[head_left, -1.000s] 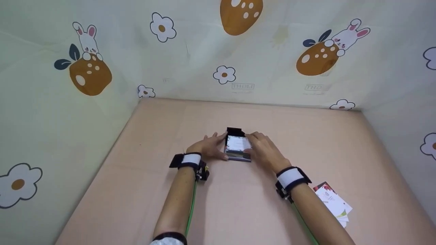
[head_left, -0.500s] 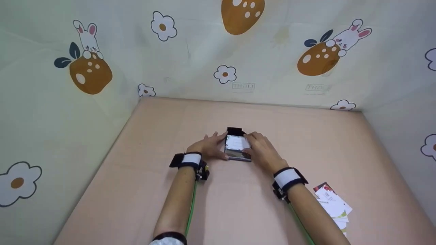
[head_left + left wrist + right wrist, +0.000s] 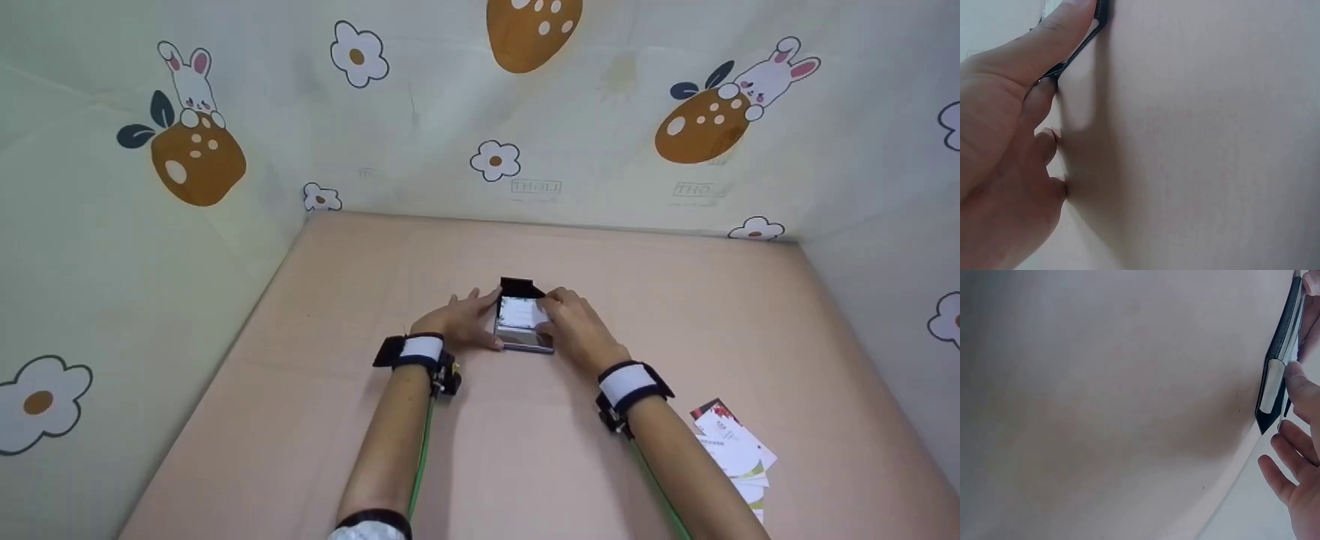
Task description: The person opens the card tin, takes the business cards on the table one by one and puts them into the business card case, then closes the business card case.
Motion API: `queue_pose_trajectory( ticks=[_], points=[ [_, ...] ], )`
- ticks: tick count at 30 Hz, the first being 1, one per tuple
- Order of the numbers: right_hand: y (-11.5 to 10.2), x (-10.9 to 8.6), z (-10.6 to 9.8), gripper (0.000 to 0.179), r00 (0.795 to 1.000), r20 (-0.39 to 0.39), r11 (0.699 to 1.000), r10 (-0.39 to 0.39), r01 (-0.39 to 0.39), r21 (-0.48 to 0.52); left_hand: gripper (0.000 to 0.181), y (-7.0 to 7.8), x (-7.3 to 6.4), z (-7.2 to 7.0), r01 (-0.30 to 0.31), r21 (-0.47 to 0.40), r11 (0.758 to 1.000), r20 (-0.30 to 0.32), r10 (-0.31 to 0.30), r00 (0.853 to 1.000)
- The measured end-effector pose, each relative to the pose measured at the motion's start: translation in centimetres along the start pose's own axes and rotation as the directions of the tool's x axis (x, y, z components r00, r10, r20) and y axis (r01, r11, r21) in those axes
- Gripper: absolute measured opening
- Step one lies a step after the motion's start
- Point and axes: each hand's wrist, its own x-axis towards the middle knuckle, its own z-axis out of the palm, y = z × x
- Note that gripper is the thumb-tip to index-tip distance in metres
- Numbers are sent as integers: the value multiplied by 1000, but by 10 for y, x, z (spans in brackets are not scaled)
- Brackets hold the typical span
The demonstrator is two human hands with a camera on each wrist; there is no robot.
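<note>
An open business card case point(image 3: 527, 347), black with a silvery front strip, lies on the table in the head view, its dark lid point(image 3: 517, 287) folded back at the far end. A white printed card point(image 3: 517, 313) lies in it. My left hand point(image 3: 463, 322) grips the case's left side, thumb at the near corner and index finger along the far one. In the left wrist view the thumb overlaps the case's edge point(image 3: 1102, 12). At the right side, my right hand point(image 3: 581, 330) pinches the card between thumb and fingertips. The right wrist view shows that thumb point(image 3: 1296, 377) at the case's top.
Several loose cards point(image 3: 731, 442) lie fanned out at the right, beside my right forearm. Printed cloth walls point(image 3: 420, 150) enclose the table point(image 3: 300, 420) at the back and both sides. A green cable point(image 3: 422, 465) runs along each forearm.
My right hand and wrist have shifted slightly left, and the card sits a little straighter in the case. My left hand keeps its hold on the case.
</note>
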Motion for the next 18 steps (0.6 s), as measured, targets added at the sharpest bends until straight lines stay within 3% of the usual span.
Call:
queue_pose_trajectory(
  ticks=[6,18],
  points=[
    [2,2,1,37,1000,19,1000,17,-17,21,103,1,0,-3,-16,10,1000,1,15,1000],
    [4,3,3,28,999,30,999,-35,34,24,102,-1,3,-1,-15,2,1000,14,15,1000]
  ],
)
